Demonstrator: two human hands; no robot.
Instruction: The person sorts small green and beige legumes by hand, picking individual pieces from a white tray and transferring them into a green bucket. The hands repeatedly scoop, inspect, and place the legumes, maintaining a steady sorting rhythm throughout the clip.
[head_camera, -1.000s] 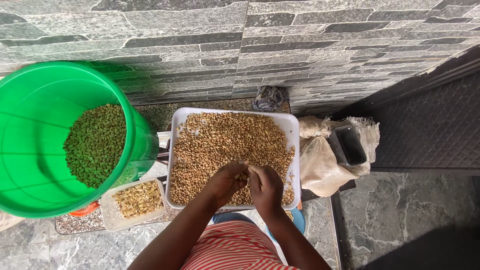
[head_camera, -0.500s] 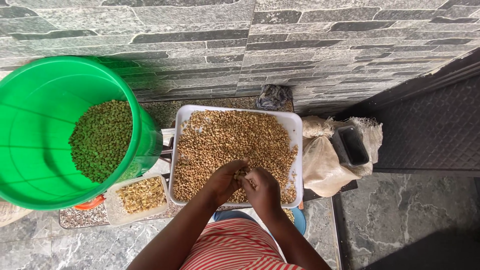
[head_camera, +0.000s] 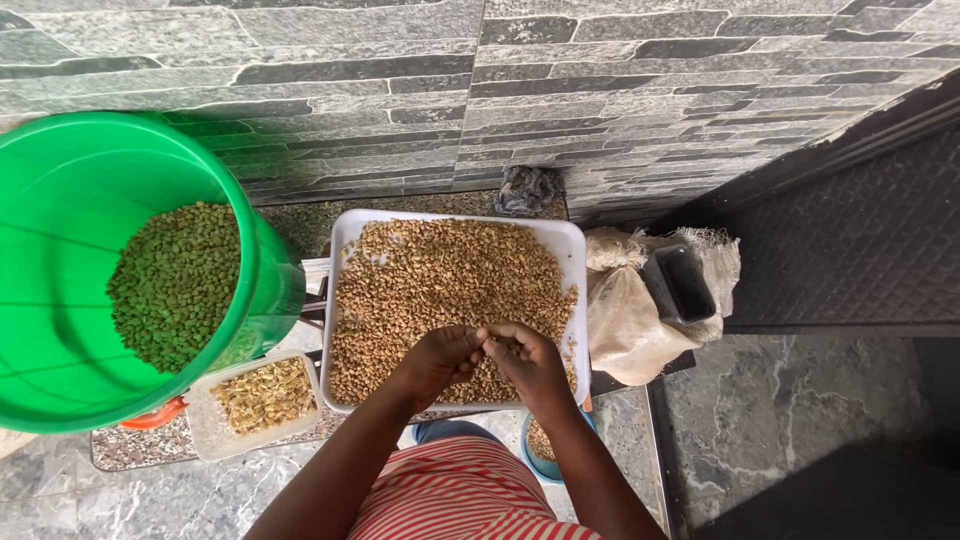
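Head view: left hand (head_camera: 437, 357) and right hand (head_camera: 527, 357) meet over the near edge of a white tray (head_camera: 577, 262) heaped with tan seeds (head_camera: 445, 280), fingertips pinching a seed between them; a slip could flick seeds off that edge; a green bucket (head_camera: 270, 260) stands left.

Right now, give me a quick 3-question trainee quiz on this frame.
1. True or false: both hands, the left hand and the right hand, meet over the white tray of brown seeds.
2. Which container holds the seeds that look green? A) green bucket B) small clear tub C) black cup
3. Fill in: the black cup rests on a pale ____ to the tray's right.

Key
1. True; they touch near the tray's near edge.
2. A
3. sack
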